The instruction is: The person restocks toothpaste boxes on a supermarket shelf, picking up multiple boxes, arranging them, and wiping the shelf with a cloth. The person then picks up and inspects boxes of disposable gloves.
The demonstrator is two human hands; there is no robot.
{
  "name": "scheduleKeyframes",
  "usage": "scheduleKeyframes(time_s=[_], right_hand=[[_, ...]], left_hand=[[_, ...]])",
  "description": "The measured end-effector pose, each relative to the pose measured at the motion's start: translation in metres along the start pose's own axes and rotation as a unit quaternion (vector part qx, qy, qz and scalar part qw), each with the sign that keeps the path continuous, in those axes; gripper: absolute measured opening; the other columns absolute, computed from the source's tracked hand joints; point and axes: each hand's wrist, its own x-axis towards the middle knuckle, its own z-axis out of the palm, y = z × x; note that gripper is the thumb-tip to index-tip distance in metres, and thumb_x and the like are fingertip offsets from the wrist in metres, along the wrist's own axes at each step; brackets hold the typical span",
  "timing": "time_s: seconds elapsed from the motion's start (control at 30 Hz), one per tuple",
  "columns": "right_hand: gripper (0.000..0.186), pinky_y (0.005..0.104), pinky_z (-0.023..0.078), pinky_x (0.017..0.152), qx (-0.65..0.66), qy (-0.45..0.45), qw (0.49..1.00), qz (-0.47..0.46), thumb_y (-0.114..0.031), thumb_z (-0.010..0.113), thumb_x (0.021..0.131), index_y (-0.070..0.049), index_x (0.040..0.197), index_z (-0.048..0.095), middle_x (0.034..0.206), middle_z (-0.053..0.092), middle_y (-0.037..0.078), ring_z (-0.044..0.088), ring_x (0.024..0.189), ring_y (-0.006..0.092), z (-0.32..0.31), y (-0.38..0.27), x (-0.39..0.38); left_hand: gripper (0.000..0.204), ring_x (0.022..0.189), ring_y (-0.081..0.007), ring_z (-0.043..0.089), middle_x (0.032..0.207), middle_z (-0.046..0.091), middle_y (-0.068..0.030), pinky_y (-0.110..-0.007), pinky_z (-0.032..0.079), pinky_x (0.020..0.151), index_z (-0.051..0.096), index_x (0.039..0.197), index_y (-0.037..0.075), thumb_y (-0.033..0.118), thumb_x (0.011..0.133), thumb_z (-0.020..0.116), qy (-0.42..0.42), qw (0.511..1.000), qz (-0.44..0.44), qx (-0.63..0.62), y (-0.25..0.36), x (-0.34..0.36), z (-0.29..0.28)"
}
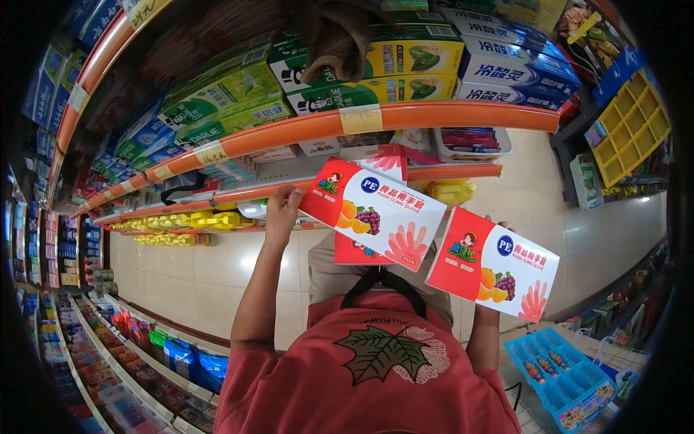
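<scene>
My left hand (284,205) grips the left end of a flat red-and-white box of disposable plastic gloves (376,213), with fruit and a pink glove printed on it. A second, matching glove box (499,266) is in my right hand (496,221); the box covers most of that hand, leaving fingertips at its upper edge. The two boxes tilt down to the right, their near corners close together. Behind the left box part of another red box (353,249) shows; what supports it is hidden. One more similar box (384,158) lies at the lower shelf.
An orange-edged shelf (448,114) ahead carries stacked toothpaste boxes (412,61). Below are a white bin of packets (471,142) and yellow bottles (184,223). A blue compartment tray (560,372) stands at lower right, a yellow one (632,126) at upper right. Goods racks (116,354) line the left.
</scene>
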Motion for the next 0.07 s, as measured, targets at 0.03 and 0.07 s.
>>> scheduleKeyframes(time_s=[0.03,0.07], right_hand=[[0.041,0.0461,0.021,0.105,0.032,0.002,0.999,0.007,-0.034,0.032,0.092,-0.012,0.127,0.035,0.132,0.035,0.004,0.021,0.129,0.0264,-0.001,0.000,-0.001],[0.041,0.0461,0.020,0.105,0.109,0.009,0.994,0.024,-0.034,0.032,0.092,-0.012,0.127,0.034,0.132,0.034,0.005,0.021,0.129,0.0263,-0.002,0.002,-0.003]], left_hand=[[0.031,0.062,-0.0067,0.050,0.072,0.057,-0.0040,-0.020,0.039,0.047,0.057,0.090,-0.003,0.027,0.085,0.054,-0.034,0.999,-0.030,-0.012,0.007,0.002,0.003],[0.031,0.050,-0.0077,0.048,0.067,0.056,-0.0022,-0.018,0.037,0.045,0.055,0.094,0.001,0.031,0.085,0.053,-0.027,0.988,-0.155,-0.001,0.026,-0.004,0.011]])
